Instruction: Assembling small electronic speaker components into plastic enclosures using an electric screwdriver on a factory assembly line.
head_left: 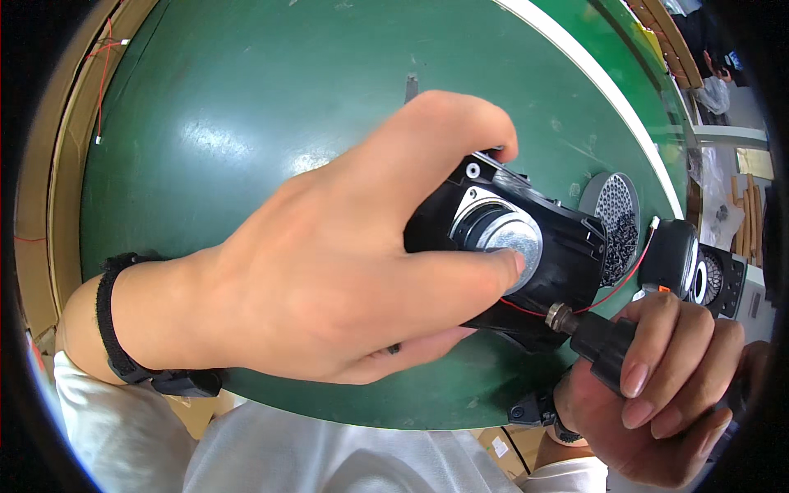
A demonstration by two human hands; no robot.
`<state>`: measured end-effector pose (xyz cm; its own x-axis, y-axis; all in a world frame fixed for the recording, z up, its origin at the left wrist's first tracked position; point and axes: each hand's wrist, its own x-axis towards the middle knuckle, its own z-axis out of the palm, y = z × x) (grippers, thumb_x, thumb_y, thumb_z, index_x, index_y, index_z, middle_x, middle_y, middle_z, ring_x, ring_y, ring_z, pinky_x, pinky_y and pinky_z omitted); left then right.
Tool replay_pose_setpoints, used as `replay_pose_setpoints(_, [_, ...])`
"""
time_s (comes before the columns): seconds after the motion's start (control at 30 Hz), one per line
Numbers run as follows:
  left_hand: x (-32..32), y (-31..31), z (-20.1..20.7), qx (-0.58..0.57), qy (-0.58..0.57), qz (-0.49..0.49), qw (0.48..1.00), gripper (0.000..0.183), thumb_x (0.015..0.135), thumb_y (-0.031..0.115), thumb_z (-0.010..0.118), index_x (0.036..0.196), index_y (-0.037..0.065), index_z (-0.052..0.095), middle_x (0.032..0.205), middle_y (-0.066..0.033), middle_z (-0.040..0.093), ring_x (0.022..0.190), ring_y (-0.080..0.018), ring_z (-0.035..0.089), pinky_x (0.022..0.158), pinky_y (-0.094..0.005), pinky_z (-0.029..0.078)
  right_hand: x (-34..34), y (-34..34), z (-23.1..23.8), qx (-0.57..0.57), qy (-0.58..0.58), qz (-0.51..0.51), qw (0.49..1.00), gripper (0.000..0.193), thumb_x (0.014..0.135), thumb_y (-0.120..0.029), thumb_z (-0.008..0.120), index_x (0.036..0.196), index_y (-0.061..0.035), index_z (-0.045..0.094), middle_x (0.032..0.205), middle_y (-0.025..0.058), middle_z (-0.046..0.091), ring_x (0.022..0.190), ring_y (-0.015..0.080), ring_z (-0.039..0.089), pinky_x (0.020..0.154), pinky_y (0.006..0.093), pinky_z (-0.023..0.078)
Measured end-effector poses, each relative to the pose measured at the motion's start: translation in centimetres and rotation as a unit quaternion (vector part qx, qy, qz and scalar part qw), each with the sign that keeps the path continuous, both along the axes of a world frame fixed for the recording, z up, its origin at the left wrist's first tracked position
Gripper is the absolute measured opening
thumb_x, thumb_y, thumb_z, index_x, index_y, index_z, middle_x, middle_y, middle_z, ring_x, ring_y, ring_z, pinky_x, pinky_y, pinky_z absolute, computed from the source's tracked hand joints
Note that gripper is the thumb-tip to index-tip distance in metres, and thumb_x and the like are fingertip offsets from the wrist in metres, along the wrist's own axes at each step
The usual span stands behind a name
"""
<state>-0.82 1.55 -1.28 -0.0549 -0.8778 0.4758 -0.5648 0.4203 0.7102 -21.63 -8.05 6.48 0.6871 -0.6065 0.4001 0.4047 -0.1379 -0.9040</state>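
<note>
A black plastic housing (pixel 567 255) sits over the green table, gripped by my left hand (pixel 312 279) with fingers around its far and near sides. Set in the housing is a small speaker driver (pixel 511 237) with a shiny round back, and my left thumb presses on its rim. My right hand (pixel 674 394) is wrapped around a black power screwdriver (pixel 598 341). Its metal nose points left, close to the housing's near right corner. A thin red wire (pixel 612 294) runs past that nose; where the bit ends I cannot make out.
Right of the housing stands a round grey dish (pixel 610 193) of small black screws (pixel 620 246). Beyond it are a black rounded casing (pixel 667 255) and a black unit with a round opening (pixel 715 279). Cardboard (pixel 62 181) edges the green table (pixel 246 82) at left, with red wires (pixel 103 90) on it.
</note>
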Motion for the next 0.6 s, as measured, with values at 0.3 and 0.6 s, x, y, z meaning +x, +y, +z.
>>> replay_pose_setpoints(0.3, [-0.2, 0.1, -0.6, -0.032, -0.001, 0.003, 0.999, 0.045, 0.06, 0.017, 0.079, 0.104, 0.009, 0.073, 0.122, -0.0265, 0.048, 0.104, -0.036, 0.054, 0.082, -0.0414, 0.048, -0.4, -0.4, 0.2, -0.044, 0.048, 0.065, 0.996, 0.033, 0.098, -0.025, 0.05, 0.131, -0.0208, 0.048, 0.079, 0.0033, 0.045, 0.07, 0.0208, 0.051, 0.071, 0.0408, 0.047])
replay_pose_setpoints(0.6, [-0.3, -0.2, 0.2, -0.011, 0.006, -0.01, 1.0, 0.049, 0.057, 0.013, 0.079, 0.105, 0.008, 0.072, 0.125, -0.0279, 0.045, 0.103, -0.0371, 0.053, 0.082, -0.042, 0.049, 1.9, 1.0, -0.8, -0.067, 0.005, 0.006, 0.998, 0.025, 0.093, -0.019, 0.053, 0.115, -0.0159, 0.043, 0.072, 0.0009, 0.046, 0.062, 0.0155, 0.048, 0.068, 0.0324, 0.045])
